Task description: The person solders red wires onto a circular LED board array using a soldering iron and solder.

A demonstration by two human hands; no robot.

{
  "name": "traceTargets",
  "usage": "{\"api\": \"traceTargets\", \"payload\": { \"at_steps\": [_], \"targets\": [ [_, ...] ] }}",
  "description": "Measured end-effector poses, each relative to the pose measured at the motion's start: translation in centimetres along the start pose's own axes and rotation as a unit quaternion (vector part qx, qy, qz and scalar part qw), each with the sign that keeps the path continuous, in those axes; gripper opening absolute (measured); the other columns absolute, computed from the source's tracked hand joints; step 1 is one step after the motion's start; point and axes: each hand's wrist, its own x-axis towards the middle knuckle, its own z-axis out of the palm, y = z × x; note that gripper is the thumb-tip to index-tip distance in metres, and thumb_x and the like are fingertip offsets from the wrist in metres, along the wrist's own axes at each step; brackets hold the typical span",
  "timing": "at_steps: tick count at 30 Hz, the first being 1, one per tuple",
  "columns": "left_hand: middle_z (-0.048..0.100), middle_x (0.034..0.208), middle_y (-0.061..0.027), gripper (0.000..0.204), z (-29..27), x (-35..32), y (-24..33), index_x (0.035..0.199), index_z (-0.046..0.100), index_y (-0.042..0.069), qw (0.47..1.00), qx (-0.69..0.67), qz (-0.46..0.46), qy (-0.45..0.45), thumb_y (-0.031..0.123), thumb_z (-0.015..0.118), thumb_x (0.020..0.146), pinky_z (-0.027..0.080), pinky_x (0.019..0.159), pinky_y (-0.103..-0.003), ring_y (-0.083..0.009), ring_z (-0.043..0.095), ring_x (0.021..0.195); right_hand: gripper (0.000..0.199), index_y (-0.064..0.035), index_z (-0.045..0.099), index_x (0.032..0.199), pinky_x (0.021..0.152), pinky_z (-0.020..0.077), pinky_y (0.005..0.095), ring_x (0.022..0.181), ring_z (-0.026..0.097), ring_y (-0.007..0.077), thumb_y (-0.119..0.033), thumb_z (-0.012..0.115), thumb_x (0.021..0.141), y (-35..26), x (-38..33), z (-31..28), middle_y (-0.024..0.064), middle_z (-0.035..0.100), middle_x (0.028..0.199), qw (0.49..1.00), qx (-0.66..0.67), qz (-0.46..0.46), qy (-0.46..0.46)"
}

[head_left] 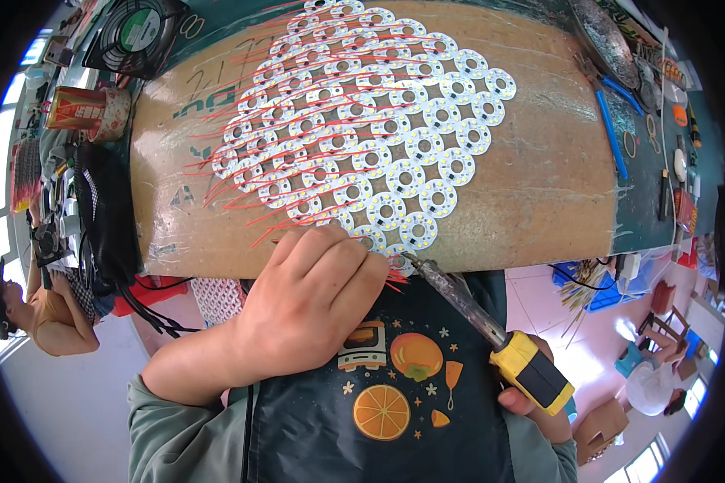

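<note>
1. A big sheet of small round white boards [362, 121] lies on a brown wooden board [540, 177]. The little rings are joined side by side, and each has a hole in the middle and tiny yellow dots around it.
2. Thin red wires [242, 201] stick out from the rings, mostly toward the left side of the sheet.
3. The left hand [310, 302] rests at the near edge of the wooden board. Its fingers are curled down and pressed on the nearest rings. I cannot tell if they pinch a wire under there.
4. The right hand [540, 394] is wrapped tight around the yellow and black handle of a soldering iron [483, 322]. The dark metal tip points up and left and meets the nearest ring, just beside the left fingers.
5. The person wears a dark apron [395, 386] with orange fruit pictures on it.
6. A blue tube [612, 133] lies on the green table [644, 201] to the right of the wooden board.
7. A black fan [137, 32] sits at the far left corner, and a red and yellow can [76, 109] lies near it.
</note>
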Motion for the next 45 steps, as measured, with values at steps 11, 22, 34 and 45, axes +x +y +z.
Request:
{"api": "traceTargets", "payload": {
  "at_steps": [11,22,34,45],
  "targets": [
    [0.062,0.099,-0.0120,0.040,-0.4,0.2,0.4,0.106,0.067,-0.002,0.999,-0.003,-0.026,-0.033,0.005,0.065,0.066,0.050,0.081,-0.041,-0.0315,0.062,0.092,0.062,0.0011,0.065,0.111,0.065,0.0518,0.0365,0.072,0.068,0.0295,-0.044,0.083,0.072,0.3,-0.6,-0.2,0.0126,0.069,0.089,0.999,-0.039,0.001,-0.010],
    [0.063,0.100,-0.0115,0.038,-0.4,0.3,0.1,0.105,0.067,-0.001,0.999,-0.009,-0.034,-0.027,0.001,0.067,0.067,0.051,0.081,-0.040,-0.0305,0.062,0.091,0.053,-0.0004,0.067,0.108,0.063,0.0453,0.0343,0.070,0.061,0.0244,-0.039,0.085,0.076,-0.2,-0.6,0.2,0.0065,0.064,0.086,0.983,0.156,0.089,0.026],
    [0.061,0.091,-0.0093,0.032,-0.7,1.8,-2.5,0.098,0.070,0.002,0.997,0.008,-0.040,0.071,-0.003,0.074,0.067,0.051,0.074,-0.038,-0.0288,0.062,0.085,0.057,-0.0024,0.069,0.109,0.061,0.0457,0.0361,0.068,0.062,0.0277,-0.050,0.079,0.079,-1.9,2.9,-0.2,0.0068,0.064,0.084,0.989,0.082,0.119,0.006],
    [0.064,0.092,-0.0053,0.046,-0.2,2.1,-3.4,0.103,0.072,0.003,0.997,0.042,0.011,0.057,0.023,0.080,0.063,0.050,0.074,-0.037,-0.0243,0.064,0.087,0.057,-0.0037,0.070,0.108,0.064,0.0514,0.0390,0.073,0.067,0.0331,-0.052,0.075,0.079,-2.4,5.0,-0.4,0.0109,0.069,0.089,0.996,0.003,0.088,-0.022]
  ]
}}
